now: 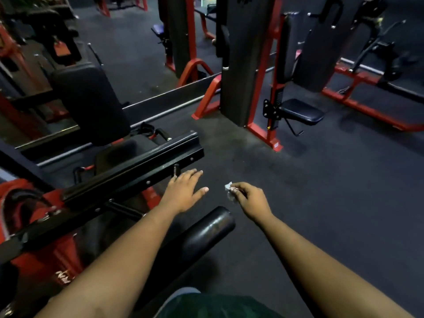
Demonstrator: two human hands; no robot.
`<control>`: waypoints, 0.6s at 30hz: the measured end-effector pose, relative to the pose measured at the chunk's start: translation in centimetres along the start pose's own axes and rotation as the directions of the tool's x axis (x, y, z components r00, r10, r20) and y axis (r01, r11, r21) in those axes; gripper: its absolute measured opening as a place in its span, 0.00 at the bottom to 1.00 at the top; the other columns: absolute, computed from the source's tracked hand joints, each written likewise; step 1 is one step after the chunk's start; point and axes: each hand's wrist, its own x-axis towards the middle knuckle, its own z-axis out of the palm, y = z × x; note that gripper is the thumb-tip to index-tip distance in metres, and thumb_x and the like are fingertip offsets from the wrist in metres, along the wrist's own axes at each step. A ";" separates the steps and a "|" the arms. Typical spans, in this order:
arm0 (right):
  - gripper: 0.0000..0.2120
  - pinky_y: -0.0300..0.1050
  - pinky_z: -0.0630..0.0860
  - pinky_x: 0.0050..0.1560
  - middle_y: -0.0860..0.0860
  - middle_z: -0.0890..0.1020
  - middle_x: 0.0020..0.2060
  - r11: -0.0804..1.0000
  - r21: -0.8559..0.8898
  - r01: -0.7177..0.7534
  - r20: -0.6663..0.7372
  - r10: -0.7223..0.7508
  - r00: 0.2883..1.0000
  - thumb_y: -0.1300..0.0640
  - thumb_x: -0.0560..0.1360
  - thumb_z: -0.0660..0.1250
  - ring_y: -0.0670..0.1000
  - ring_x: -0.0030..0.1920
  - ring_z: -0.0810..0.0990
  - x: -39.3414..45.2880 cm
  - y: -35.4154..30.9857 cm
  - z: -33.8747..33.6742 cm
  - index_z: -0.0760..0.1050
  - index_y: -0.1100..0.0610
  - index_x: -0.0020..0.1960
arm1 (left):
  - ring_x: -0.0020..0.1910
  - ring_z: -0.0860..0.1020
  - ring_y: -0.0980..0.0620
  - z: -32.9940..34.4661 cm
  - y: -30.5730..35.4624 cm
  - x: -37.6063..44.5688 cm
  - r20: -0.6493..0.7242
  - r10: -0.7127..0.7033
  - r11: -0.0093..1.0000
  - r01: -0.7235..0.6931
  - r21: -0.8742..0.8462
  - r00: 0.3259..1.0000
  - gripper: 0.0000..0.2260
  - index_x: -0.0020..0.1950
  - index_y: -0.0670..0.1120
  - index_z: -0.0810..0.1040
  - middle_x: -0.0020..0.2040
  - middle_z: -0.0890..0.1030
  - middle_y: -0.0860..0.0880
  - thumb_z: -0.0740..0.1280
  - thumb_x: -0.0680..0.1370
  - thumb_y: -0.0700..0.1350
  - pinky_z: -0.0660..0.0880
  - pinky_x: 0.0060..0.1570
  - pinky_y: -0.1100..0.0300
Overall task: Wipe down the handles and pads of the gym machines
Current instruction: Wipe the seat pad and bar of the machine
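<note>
Head view: the left hand (183, 191), fingers spread and straight, hangs beside the black bar (128, 177) at centre frame. Just right of it, the right hand (249, 198) pinches a small white wipe (228, 186).

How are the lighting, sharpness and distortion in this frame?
Head view: dim overall, the black machine pads lose detail; wide-angle bending toward the edges; soft glare on the roller pad; the left hand and the wipe in the right hand stay readable, slightly soft.
</note>
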 end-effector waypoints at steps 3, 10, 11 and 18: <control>0.07 0.37 0.78 0.54 0.39 0.86 0.53 0.998 -0.048 -0.028 0.025 0.029 0.999 0.52 0.80 0.68 0.40 0.53 0.82 1.6 2.1 -2.9 0.83 0.47 0.56 | 0.81 0.60 0.49 1.1 3.6 2.9 0.036 0.057 0.998 -0.058 0.018 0.998 0.39 0.83 0.52 0.60 0.82 0.62 0.49 0.47 0.78 0.73 0.59 0.78 0.43; 0.06 0.39 0.78 0.53 0.40 0.86 0.51 0.987 -0.139 -0.085 0.103 0.100 0.990 0.51 0.80 0.69 0.40 0.52 0.82 8.9 6.4 -7.4 0.84 0.46 0.53 | 0.81 0.59 0.49 5.1 7.5 12.5 0.133 0.093 0.995 -0.098 0.035 0.987 0.33 0.83 0.52 0.58 0.82 0.61 0.49 0.54 0.83 0.68 0.59 0.78 0.45; 0.06 0.41 0.79 0.54 0.41 0.86 0.52 0.983 -0.163 -0.088 0.116 0.108 0.987 0.51 0.80 0.69 0.41 0.53 0.82 10.2 7.0 -7.9 0.84 0.47 0.54 | 0.81 0.59 0.49 5.7 7.9 14.1 0.147 0.090 0.995 -0.097 0.036 0.985 0.33 0.84 0.52 0.58 0.82 0.61 0.49 0.54 0.83 0.67 0.59 0.78 0.45; 0.07 0.39 0.78 0.53 0.41 0.85 0.54 0.947 -0.303 -0.103 0.178 0.162 0.971 0.51 0.80 0.69 0.42 0.53 0.83 21.8 11.4 -12.2 0.84 0.48 0.55 | 0.80 0.62 0.47 8.3 10.1 27.1 0.266 0.047 0.998 -0.034 -0.054 0.963 0.34 0.84 0.51 0.57 0.82 0.62 0.48 0.54 0.83 0.67 0.62 0.76 0.45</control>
